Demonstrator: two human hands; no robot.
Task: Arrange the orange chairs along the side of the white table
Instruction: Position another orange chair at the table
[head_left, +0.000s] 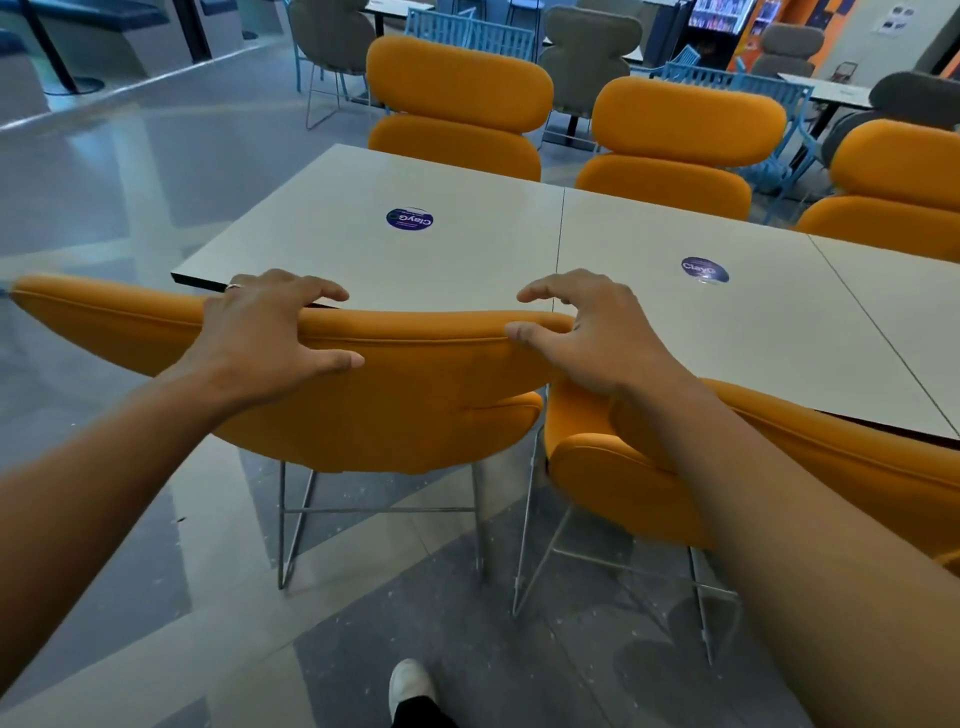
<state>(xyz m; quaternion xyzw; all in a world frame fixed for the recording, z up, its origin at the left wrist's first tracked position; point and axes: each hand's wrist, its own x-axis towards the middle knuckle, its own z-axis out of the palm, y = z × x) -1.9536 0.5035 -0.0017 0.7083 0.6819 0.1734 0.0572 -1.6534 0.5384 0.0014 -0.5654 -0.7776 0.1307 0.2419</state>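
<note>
An orange padded chair (405, 410) with thin metal legs stands at the near side of the long white table (467, 249), its backrest against the table edge. My left hand (270, 332) grips the top of this backrest, thumb on the near face. My right hand (582, 332) holds the backrest's right end, fingers curled over the top. A second orange chair (649, 483) stands right beside it on the near side, partly hidden by my right forearm. Three more orange chairs (457, 104) (680, 145) (893, 182) line the far side.
Each table panel carries a round purple sticker (410, 219). Grey chairs (592, 47) and blue metal chairs (748, 88) stand behind the far row, with other tables. Glossy tiled floor (130, 171) spreads to the left. My white shoe (410, 686) is on the floor below.
</note>
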